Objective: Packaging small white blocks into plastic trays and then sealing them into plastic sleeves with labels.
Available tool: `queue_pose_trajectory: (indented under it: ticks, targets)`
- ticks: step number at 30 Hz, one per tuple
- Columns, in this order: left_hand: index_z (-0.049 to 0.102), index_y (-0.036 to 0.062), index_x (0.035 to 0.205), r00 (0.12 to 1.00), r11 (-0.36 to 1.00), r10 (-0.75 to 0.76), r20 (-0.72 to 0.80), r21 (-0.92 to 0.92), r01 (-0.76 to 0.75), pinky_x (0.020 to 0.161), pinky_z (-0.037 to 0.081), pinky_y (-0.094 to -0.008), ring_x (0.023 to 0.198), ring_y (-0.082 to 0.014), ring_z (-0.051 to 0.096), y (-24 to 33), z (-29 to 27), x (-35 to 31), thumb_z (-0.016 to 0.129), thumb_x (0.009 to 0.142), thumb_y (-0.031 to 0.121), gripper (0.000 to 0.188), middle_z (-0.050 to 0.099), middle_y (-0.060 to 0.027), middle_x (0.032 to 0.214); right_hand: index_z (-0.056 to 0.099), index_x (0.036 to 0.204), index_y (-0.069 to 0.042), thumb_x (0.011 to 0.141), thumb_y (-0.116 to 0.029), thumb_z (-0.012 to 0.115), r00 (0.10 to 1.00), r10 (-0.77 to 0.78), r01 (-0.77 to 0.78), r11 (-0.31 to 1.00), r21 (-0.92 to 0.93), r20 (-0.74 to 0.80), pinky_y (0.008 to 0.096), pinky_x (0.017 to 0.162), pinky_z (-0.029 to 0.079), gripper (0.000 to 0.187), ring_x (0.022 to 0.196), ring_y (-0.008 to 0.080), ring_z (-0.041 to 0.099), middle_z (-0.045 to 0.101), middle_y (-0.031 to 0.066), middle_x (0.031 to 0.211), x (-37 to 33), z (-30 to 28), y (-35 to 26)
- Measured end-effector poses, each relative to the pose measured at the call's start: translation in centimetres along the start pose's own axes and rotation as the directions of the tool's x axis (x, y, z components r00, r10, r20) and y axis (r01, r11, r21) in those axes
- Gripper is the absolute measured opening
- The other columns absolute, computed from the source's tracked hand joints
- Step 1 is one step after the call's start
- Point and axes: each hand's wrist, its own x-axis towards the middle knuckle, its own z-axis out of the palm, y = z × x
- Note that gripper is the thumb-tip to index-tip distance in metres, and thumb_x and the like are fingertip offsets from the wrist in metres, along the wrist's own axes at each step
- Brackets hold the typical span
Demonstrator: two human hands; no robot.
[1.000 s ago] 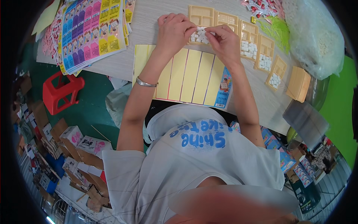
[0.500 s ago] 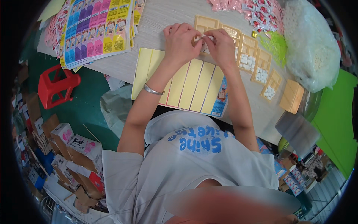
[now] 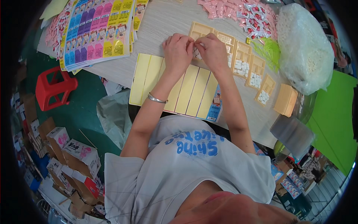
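Many printed sheets [image 3: 99, 33] at left; next, left hand [image 3: 177, 52] at a cream tray [image 3: 201, 28] holding white pieces [image 3: 196, 55]; then right hand [image 3: 213, 53], curled close beside; cannot tell either grip, apart or clamped; farther right, more trays [image 3: 243, 51], plastic bag [image 3: 304, 52].

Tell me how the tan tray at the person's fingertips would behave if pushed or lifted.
The tray is probably stiff, judging by its straight rims and moulded dividers. Lying flat on the tabletop, it would likely slide rather than tip. Its small white pieces look loose, so tilting may spill them.
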Motion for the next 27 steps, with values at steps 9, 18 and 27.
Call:
queue_pose_trajectory:
  ticks: [9, 18, 27]
  targets:
    - [0.073, 0.0090, 0.114, 0.992, 0.968, 0.076, 0.099, -0.246, -0.049, 0.106, 0.039, -0.0487, 0.116, -0.0285, 0.061, -1.5, -1.0, -0.4, 0.066, 0.093, 0.013, 0.022, 0.069, -0.0095, 0.119, 0.078, 0.102, -0.007, 0.086, -0.013, 0.078, 0.994, 0.096, -0.086, 0.978, 0.193, -0.042, 0.0315, 0.062, 0.050, 0.017, 0.067, 0.0182, 0.062, 0.066, 0.0090, 0.081, -0.7, -2.9, 1.4]
    - [0.042, 0.0086, 0.153, 0.863, 0.904, 0.304, 0.403, 0.164, -0.395, 0.120, 0.022, -0.0562, 0.150, -0.0291, 0.031, -1.0, -2.0, -1.7, 0.057, 0.099, 0.029, 0.059, 0.036, -0.0063, 0.162, 0.077, 0.099, -0.009, 0.086, -0.016, 0.076, 0.999, 0.040, -0.040, 0.996, 0.083, 0.002, 0.0390, 0.063, 0.054, 0.015, 0.071, 0.0266, 0.069, 0.066, 0.0112, 0.084, -4.9, -2.4, 0.1]
    - [0.040, 0.0090, 0.154, 0.839, 0.912, 0.326, 0.435, 0.089, -0.401, 0.121, 0.019, -0.0572, 0.151, -0.0270, 0.030, -1.1, -2.2, -1.3, 0.060, 0.096, 0.043, 0.070, 0.039, -0.0069, 0.161, 0.075, 0.105, -0.004, 0.092, -0.006, 0.074, 0.901, 0.394, -0.180, 0.721, 0.669, -0.183, 0.0203, 0.053, 0.041, 0.013, 0.061, 0.0035, 0.053, 0.065, -0.0032, 0.078, -6.1, -2.7, 2.3]
